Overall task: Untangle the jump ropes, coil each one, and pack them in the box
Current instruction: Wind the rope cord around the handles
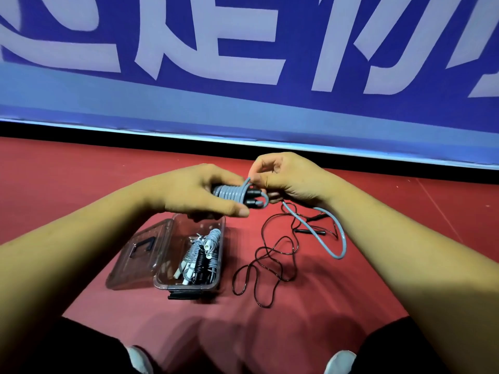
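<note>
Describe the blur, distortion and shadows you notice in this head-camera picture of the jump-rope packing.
Head view: wide-angle distortion bows the banner's lower edge, and its lettering is soft; the box's near latch end is smeared; the left hand and right hand on the grey rope are fairly sharp; arm shadows darken the red floor around the box.

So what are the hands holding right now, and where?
The left hand grips the coiled grey-blue plastic jump rope around its wraps; right hand pinches its loose loop.
</note>
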`<state>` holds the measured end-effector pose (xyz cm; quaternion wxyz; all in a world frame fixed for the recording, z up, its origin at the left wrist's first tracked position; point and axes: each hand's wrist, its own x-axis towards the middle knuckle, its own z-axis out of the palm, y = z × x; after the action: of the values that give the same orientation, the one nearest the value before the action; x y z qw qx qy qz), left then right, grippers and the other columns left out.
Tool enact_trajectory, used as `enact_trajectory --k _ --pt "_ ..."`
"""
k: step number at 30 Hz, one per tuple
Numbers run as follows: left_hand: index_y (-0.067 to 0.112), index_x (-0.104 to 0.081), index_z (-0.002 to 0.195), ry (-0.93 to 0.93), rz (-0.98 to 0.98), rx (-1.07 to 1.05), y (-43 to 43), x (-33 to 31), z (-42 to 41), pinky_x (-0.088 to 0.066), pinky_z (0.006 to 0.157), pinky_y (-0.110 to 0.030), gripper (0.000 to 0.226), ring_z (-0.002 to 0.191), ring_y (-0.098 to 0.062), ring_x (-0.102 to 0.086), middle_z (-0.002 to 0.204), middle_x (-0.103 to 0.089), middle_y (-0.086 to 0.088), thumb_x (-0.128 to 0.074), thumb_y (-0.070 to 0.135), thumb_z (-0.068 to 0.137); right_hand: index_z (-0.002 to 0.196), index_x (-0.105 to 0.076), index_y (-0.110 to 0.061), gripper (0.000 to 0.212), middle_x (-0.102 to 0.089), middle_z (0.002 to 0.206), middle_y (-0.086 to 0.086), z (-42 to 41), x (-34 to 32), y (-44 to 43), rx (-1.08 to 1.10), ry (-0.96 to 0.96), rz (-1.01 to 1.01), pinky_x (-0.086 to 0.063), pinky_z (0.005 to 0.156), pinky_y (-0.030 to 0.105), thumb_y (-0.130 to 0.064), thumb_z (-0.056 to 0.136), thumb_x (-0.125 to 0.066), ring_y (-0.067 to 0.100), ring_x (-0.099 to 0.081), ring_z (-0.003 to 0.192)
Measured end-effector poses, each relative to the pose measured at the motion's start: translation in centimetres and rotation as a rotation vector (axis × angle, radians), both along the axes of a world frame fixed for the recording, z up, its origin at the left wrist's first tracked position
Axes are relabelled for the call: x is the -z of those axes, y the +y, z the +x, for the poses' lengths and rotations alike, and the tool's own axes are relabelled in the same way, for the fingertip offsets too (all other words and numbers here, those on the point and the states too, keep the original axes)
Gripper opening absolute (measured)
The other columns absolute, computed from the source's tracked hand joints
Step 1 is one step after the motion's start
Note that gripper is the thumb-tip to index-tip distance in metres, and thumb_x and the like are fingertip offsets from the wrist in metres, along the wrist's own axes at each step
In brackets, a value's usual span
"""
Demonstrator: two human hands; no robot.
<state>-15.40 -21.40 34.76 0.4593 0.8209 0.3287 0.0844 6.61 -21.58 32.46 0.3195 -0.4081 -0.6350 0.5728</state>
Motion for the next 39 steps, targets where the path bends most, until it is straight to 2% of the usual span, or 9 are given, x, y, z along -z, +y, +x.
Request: enact_trajectory --k 3,8,11,17,22,25,30,34,39 --pt "0.018 -0.063 0.09 -0.126 -0.013 -0.205 0.1 -0.2 0.2 -0.034 0.037 -0.019 0.023 0.048 -0.023 -0.046 0.067 -0.057 -0.015 -0.071 0.039 0.083 0.094 -0.065 -0.005 0.013 -0.046 0.056 0.004 -0.3 0.4 0.3 0.092 0.003 0.06 -0.027 0.047 0.021 -0.016 0.097 -0.058 0.013 -0.03 0.047" --pt "0.042 -0.063 0.125 -0.297 -0.083 -0.423 0.4 0.2 0.8 -0.038 0.044 -0.025 0.035 0.054 -0.023 -0.043 0.07 -0.056 -0.012 -0.066 0.033 0.091 0.108 -0.062 -0.018 0.018 -0.046 0.06 0.004 -0.7 0.8 -0.1 0.107 -0.275 0.15 -0.035 0.046 0.023 -0.02 0.103 -0.046 0.013 -0.039 0.046" --pt "0.032 -0.07 0.11 -0.278 -0.024 -0.478 0.9 0.7 0.9 -0.04 0.047 -0.029 0.019 0.054 -0.024 -0.044 0.07 -0.057 -0.013 -0.069 0.031 0.09 0.109 -0.062 -0.015 0.024 -0.045 0.06 -0.001 -1.3 0.3 -0.5 0.082 -0.497 0.238 -0.035 0.049 0.024 -0.019 0.105 -0.039 0.011 -0.039 0.047" --pt "0.035 -0.063 0.111 -0.002 0.271 -0.576 2.1 1.9 0.7 -0.047 0.046 -0.024 0.033 0.047 -0.014 -0.06 0.077 -0.066 0.002 -0.078 0.038 0.082 0.073 -0.05 -0.015 0.027 -0.048 0.067 -0.001 -2.8 -0.5 -1.4 0.069 -0.873 0.517 -0.033 0.061 0.033 -0.024 0.099 -0.047 0.022 -0.046 0.065" --pt "0.038 -0.064 0.106 0.349 0.455 -0.436 1.9 2.5 1.2 -0.059 0.069 -0.036 0.032 0.054 -0.009 -0.059 0.085 -0.069 0.008 -0.076 0.049 0.079 0.078 -0.048 -0.021 0.018 -0.044 0.066 -0.001 -2.7 -1.5 -2.2 -0.016 -1.099 0.709 -0.032 0.061 0.03 -0.026 0.095 -0.048 0.027 -0.047 0.067" --pt "0.033 -0.062 0.081 0.368 0.479 -0.311 1.6 1.6 0.9 -0.051 0.053 -0.029 0.014 0.042 -0.004 -0.056 0.064 -0.065 0.004 -0.072 0.043 0.078 0.081 -0.056 -0.026 0.016 -0.056 0.073 -0.003 -2.2 -2.5 -2.3 0.015 -1.057 0.777 -0.036 0.063 0.031 -0.036 0.093 -0.055 0.025 -0.052 0.073" --pt "0.033 -0.06 0.076 0.523 0.514 -0.121 0.9 1.2 1.1 -0.042 0.049 -0.026 0.047 0.046 -0.009 -0.058 0.052 -0.058 0.005 -0.068 0.078 0.066 0.08 -0.052 -0.021 0.041 -0.054 0.065 -0.008 -1.6 -2.3 -1.7 0.118 -0.792 0.636 -0.036 0.055 0.032 -0.042 0.065 -0.084 0.015 -0.047 0.062" --pt "0.024 -0.068 0.079 0.258 0.268 -0.144 0.6 0.7 1.0 -0.046 0.047 -0.025 0.043 0.045 -0.017 -0.058 0.057 -0.062 -0.005 -0.073 0.065 0.07 0.072 -0.05 -0.013 0.035 -0.051 0.049 -0.011 -0.8 -2.3 -1.5 0.091 -0.422 0.411 -0.03 0.045 0.018 -0.016 0.07 -0.085 0.004 -0.036 0.045" --pt "0.008 -0.064 0.09 -0.026 -0.021 -0.179 0.2 1.2 0.9 -0.04 0.043 -0.026 0.053 0.047 -0.023 -0.05 0.061 -0.056 -0.012 -0.078 0.056 0.072 0.079 -0.051 -0.009 0.02 -0.052 0.055 0.006 0.2 -1.6 -0.8 0.094 -0.091 0.088 -0.036 0.045 0.024 -0.014 0.088 -0.069 0.016 -0.039 0.045"
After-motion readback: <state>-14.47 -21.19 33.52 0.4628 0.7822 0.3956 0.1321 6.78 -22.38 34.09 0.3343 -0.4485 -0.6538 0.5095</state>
